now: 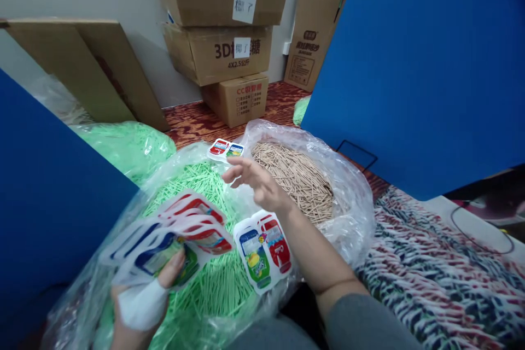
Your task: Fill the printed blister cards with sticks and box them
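Observation:
My left hand (143,295), with a white wrap around its palm, grips a fanned stack of cards (176,235) printed with red and blue-green soda cans. Over the bags, my right hand (258,183) is held with its fingers apart and nothing in it. Just beyond its fingertips lies a printed card (219,149) on the plastic. Nearer to me, more cards (264,251) with Sprite and Cola pictures rest on the edge of a bag of green sticks (205,180). To the right is a clear bag (353,186) full of tan sticks (295,175).
Blue panels (410,65) stand on both sides. Stacked cardboard boxes (229,54) are at the back, and flattened cardboard (90,65) leans on the wall. Another bag of green sticks (127,145) sits at left. A shaggy rug (443,284) covers the right floor.

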### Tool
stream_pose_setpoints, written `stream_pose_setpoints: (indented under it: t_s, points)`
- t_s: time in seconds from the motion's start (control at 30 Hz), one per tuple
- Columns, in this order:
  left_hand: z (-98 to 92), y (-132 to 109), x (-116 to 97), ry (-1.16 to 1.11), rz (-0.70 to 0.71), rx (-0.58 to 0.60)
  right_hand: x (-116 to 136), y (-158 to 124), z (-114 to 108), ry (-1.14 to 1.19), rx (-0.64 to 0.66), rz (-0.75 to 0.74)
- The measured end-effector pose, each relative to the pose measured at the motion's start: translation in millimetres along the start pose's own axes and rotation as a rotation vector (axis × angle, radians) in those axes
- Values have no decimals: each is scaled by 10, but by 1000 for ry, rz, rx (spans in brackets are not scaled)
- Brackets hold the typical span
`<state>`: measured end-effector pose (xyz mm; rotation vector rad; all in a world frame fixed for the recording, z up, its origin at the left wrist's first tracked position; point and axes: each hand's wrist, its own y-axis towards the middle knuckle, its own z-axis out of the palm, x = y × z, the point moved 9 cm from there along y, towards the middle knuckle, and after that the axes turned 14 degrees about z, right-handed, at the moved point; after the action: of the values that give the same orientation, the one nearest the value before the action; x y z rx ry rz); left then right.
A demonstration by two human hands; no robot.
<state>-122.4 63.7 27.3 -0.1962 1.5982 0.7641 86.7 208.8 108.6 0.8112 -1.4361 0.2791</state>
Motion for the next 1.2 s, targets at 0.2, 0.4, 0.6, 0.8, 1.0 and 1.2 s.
stream_pose_setpoints:
  t_s: [0.2, 0.4, 0.6, 0.8, 1.0, 1.2]
  points:
    - [742, -174, -73, -13, -42, 149, -49, -619, 80, -409, 107, 259]
    - [1369, -444, -198, 59, 223, 565, -208, -1259, -232, -406, -164, 343]
    - [1394, -658, 173, 60, 269, 719, -676, -1601, -287, -422, -168, 336]
    - [1356, -778, 312, -3, 159, 689, -799, -1590, -200, -307, -154, 289]
    - [1340, -821, 170, 22, 174, 582, -671, -1561, -198, -212, -291, 276]
    - [1304, -878, 281, -15, 153, 592, -720, -1630, -163, -335, -172, 300]
